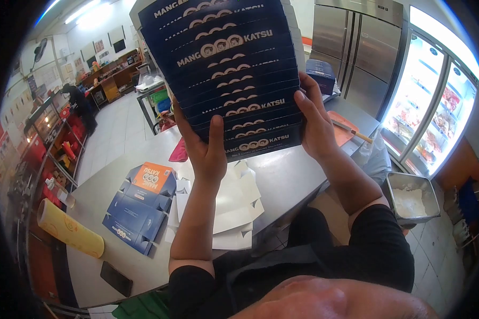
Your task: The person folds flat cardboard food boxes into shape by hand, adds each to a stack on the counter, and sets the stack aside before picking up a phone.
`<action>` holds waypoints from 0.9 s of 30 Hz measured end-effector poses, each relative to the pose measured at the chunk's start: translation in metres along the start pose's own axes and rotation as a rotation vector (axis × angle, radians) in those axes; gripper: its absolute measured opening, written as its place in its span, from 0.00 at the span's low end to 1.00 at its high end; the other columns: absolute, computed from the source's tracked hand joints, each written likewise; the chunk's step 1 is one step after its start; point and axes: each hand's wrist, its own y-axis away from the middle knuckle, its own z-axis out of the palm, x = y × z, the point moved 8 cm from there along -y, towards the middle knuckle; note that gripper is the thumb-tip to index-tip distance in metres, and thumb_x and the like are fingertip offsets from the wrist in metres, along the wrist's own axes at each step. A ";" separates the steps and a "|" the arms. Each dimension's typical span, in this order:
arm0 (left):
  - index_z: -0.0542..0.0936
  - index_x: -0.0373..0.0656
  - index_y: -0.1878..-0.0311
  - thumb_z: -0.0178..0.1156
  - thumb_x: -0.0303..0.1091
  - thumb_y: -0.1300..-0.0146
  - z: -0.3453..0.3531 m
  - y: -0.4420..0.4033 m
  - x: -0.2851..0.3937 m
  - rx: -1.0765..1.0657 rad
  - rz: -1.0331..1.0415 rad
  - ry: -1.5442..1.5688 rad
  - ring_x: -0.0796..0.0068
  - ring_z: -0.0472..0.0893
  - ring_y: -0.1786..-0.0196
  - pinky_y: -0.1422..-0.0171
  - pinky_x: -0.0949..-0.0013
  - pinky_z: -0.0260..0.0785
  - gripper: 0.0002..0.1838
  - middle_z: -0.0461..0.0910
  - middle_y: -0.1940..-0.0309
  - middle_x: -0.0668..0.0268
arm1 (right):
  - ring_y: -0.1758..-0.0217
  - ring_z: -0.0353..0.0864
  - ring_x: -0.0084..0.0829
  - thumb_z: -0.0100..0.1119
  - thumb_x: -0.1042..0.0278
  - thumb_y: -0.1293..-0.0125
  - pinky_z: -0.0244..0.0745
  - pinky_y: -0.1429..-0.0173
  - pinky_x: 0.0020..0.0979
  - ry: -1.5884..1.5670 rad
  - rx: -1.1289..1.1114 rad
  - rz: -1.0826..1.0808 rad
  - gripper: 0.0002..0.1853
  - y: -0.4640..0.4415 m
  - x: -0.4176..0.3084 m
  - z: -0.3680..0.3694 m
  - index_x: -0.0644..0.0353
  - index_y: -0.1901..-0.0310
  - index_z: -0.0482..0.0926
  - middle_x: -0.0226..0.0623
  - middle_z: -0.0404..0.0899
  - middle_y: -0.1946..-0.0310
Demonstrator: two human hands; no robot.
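Note:
Both my hands grip a thick stack of dark blue cartons (234, 69) printed "MANG KATSU", held up above the table. My left hand (205, 149) clasps the stack's lower left edge, with the thumb lying on the front. On the right edge, my right hand (316, 119) holds it with the fingers wrapped behind. The cartons overlap like steps, so only strips of most show. Below them on the table lie flat white cartons (234, 207), inner sides up. A flattened blue and orange carton (141, 204) rests to their left.
A steel table (287, 181) spans the front. On its left are a yellow roll (69, 228), a phone (116, 279) and a bottle (58, 192). An orange tray (340, 127) sits at the right, near a metal pan of white powder (412, 196). A person (80, 106) stands far left.

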 end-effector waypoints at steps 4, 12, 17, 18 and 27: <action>0.46 0.41 0.17 0.54 0.54 0.22 0.002 0.000 0.001 -0.002 0.009 0.021 0.64 0.76 0.33 0.36 0.69 0.79 0.44 0.63 0.31 0.48 | 0.26 0.68 0.34 0.53 0.43 0.21 0.70 0.25 0.31 -0.041 0.006 -0.011 0.38 0.000 0.001 -0.004 0.59 0.24 0.52 0.47 0.62 0.33; 0.46 0.41 0.18 0.54 0.52 0.22 0.007 0.002 0.003 -0.026 0.031 0.018 0.63 0.76 0.33 0.33 0.66 0.76 0.43 0.65 0.32 0.49 | 0.31 0.73 0.32 0.53 0.43 0.22 0.77 0.31 0.30 -0.089 0.054 0.045 0.34 -0.003 0.002 -0.010 0.58 0.28 0.56 0.44 0.65 0.40; 0.45 0.42 0.18 0.55 0.52 0.22 0.008 0.004 0.001 -0.032 0.043 -0.006 0.62 0.77 0.33 0.33 0.65 0.77 0.43 0.67 0.32 0.48 | 0.32 0.74 0.33 0.55 0.41 0.23 0.75 0.30 0.33 -0.139 0.077 0.068 0.34 -0.004 0.001 -0.012 0.56 0.30 0.57 0.44 0.67 0.41; 0.45 0.42 0.17 0.55 0.52 0.23 0.009 0.004 0.000 -0.037 0.054 -0.008 0.62 0.77 0.33 0.33 0.65 0.77 0.43 0.67 0.33 0.48 | 0.32 0.74 0.33 0.55 0.41 0.23 0.75 0.30 0.34 -0.151 0.076 0.073 0.34 -0.004 -0.001 -0.012 0.55 0.31 0.57 0.44 0.67 0.41; 0.44 0.41 0.17 0.56 0.52 0.23 0.010 0.006 -0.005 -0.046 0.080 -0.015 0.63 0.76 0.33 0.34 0.65 0.77 0.44 0.66 0.32 0.47 | 0.32 0.73 0.36 0.56 0.36 0.25 0.72 0.26 0.41 -0.118 0.106 0.070 0.35 -0.005 -0.003 -0.015 0.53 0.33 0.58 0.44 0.69 0.44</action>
